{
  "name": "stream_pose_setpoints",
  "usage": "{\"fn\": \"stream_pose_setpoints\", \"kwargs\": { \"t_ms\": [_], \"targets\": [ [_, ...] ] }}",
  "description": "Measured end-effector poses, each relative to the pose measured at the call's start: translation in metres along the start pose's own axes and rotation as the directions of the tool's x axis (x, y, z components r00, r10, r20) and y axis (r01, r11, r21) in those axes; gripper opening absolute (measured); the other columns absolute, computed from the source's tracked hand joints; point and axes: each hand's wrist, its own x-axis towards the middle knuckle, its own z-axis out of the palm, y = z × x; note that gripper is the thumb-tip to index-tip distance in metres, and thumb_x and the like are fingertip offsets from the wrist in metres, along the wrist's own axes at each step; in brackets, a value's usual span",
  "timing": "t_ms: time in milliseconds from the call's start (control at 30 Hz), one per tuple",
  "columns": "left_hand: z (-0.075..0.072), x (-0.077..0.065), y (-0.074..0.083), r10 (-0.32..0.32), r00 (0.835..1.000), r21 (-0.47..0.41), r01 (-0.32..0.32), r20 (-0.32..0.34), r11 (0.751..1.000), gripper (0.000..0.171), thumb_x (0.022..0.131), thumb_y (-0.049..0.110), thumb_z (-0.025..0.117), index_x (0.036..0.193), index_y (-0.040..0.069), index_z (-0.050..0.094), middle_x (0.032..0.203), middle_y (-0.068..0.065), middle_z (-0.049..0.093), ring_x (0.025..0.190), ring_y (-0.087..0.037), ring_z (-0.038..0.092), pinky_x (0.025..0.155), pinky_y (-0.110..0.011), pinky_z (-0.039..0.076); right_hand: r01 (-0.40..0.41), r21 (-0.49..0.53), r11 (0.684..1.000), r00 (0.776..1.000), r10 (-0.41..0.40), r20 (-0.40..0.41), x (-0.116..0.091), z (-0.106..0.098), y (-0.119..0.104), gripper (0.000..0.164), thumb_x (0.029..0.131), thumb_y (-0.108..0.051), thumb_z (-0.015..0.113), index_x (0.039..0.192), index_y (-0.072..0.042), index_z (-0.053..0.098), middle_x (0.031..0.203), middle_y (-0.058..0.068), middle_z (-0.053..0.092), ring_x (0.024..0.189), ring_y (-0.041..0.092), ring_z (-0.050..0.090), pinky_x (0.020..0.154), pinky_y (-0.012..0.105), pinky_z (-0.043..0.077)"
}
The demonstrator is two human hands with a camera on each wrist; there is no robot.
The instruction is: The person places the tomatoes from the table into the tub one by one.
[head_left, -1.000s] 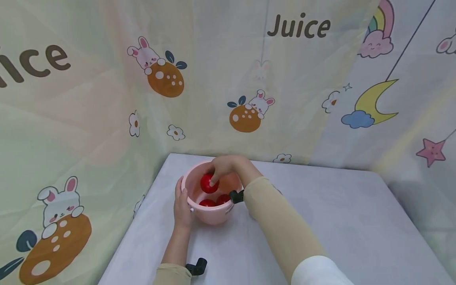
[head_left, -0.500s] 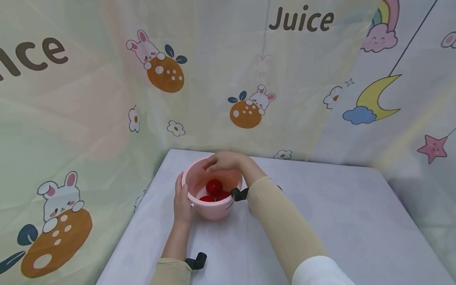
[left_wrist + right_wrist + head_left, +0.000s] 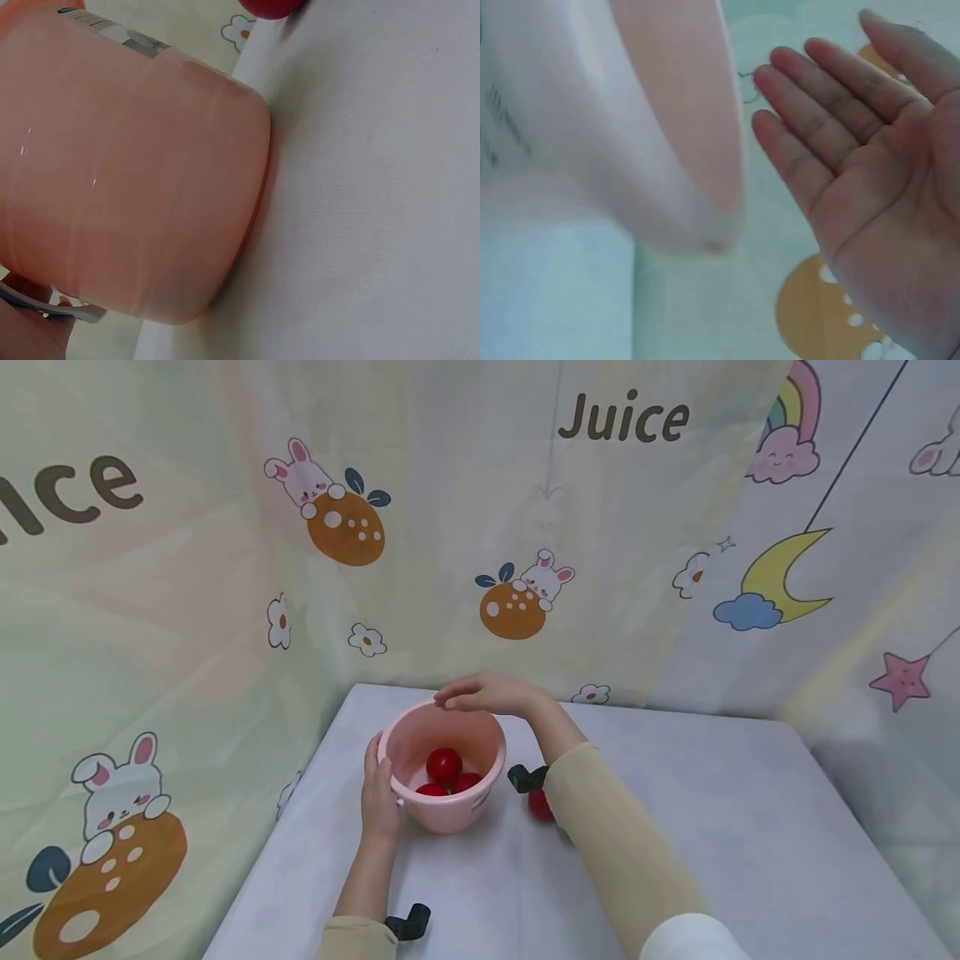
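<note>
My left hand point(image 3: 380, 797) holds the left side of a pink bucket point(image 3: 448, 812) on the table. In the left wrist view, part of the left hand point(image 3: 34, 334) shows at the bucket's pale handle point(image 3: 52, 306). Inside the bucket lie several glossy, round red things, one point(image 3: 444, 765) resting above the others. My right hand point(image 3: 491, 693) is held over the bucket's far rim with nothing in it. In the right wrist view, that hand point(image 3: 870, 172) has its palm bare and fingers extended beside the rim point(image 3: 731, 150).
Another round red thing point(image 3: 540, 806) lies on the white table point(image 3: 712, 827) right of the bucket, partly covered by the right forearm. Behind the table hangs a printed cloth point(image 3: 420, 602) with rabbits and flowers.
The right hand has let go of a round red thing, which now rests in the bucket. It has then risen to the far rim, and its forearm has shifted right, uncovering another red thing.
</note>
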Motion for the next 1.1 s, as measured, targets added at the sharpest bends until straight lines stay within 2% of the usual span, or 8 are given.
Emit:
{"fn": "stream_pose_setpoints", "kwargs": {
  "t_ms": [133,233,467,733,867,967,1100],
  "targets": [
    [0.000,-0.002,0.002,0.018,1.000,-0.009,-0.018,0.002,1.000,0.054,0.101,0.041,0.047,0.149,0.051,0.024,0.155,0.018,0.034,0.145,-0.016,0.032,0.107,-0.056,0.044,0.035,0.042,0.999,0.998,-0.032,-0.058,-0.022,-0.012,-0.003,0.043,0.092,-0.048,0.062,0.134,-0.036,0.060,0.132,-0.013,0.061,0.130,0.015,0.051,0.106,0.051,0.047],
    [0.002,-0.003,0.003,0.032,0.999,-0.007,-0.032,0.007,0.999,0.055,0.101,0.040,0.047,0.149,0.051,0.023,0.155,0.018,0.033,0.145,-0.016,0.032,0.106,-0.056,0.045,0.063,0.085,0.994,0.992,-0.053,-0.116,-0.041,-0.021,-0.001,0.046,0.093,-0.047,0.062,0.137,-0.035,0.057,0.137,-0.011,0.059,0.131,0.015,0.052,0.107,0.050,0.046],
    [0.002,-0.004,0.003,0.022,1.000,0.022,-0.022,0.001,1.000,0.058,0.098,0.053,0.048,0.149,0.054,0.021,0.156,0.019,0.031,0.146,-0.016,0.029,0.106,-0.055,0.045,0.107,0.145,0.984,0.971,-0.072,-0.230,-0.085,-0.035,0.024,0.049,0.095,-0.043,0.061,0.142,-0.032,0.052,0.143,-0.009,0.055,0.136,0.017,0.049,0.110,0.049,0.044],
    [0.002,-0.005,0.002,0.025,1.000,0.025,-0.024,-0.012,0.999,0.057,0.100,0.044,0.049,0.148,0.056,0.021,0.157,0.019,0.030,0.146,-0.017,0.029,0.106,-0.055,0.045,0.093,0.170,0.981,0.951,-0.037,-0.308,-0.118,-0.034,0.054,0.056,0.092,-0.041,0.066,0.145,-0.030,0.050,0.148,-0.004,0.052,0.139,0.021,0.047,0.109,0.052,0.044],
    [0.002,-0.005,0.000,0.029,0.999,0.018,-0.029,-0.016,0.999,0.056,0.098,0.052,0.049,0.147,0.056,0.023,0.155,0.021,0.032,0.145,-0.015,0.031,0.106,-0.055,0.046,0.078,0.184,0.980,0.947,-0.015,-0.320,-0.133,-0.031,0.062,0.054,0.093,-0.039,0.066,0.144,-0.030,0.050,0.148,-0.003,0.052,0.139,0.020,0.047,0.109,0.049,0.045],
    [0.002,-0.005,0.000,0.039,0.999,0.014,-0.039,-0.010,0.999,0.055,0.099,0.052,0.047,0.148,0.055,0.024,0.155,0.020,0.032,0.145,-0.016,0.031,0.106,-0.057,0.045,0.067,0.197,0.978,0.943,0.003,-0.332,-0.145,-0.029,0.068,0.053,0.094,-0.037,0.065,0.144,-0.030,0.050,0.147,-0.005,0.052,0.140,0.021,0.046,0.109,0.047,0.045],
    [0.003,-0.006,0.002,0.049,0.999,0.000,-0.049,0.005,0.999,0.051,0.103,0.040,0.042,0.149,0.054,0.024,0.157,0.018,0.031,0.146,-0.016,0.030,0.108,-0.058,0.043,0.037,0.202,0.979,0.935,0.037,-0.353,-0.161,-0.022,0.083,0.053,0.093,-0.039,0.066,0.144,-0.033,0.049,0.148,-0.006,0.051,0.141,0.025,0.045,0.109,0.049,0.045]
  ]
}}
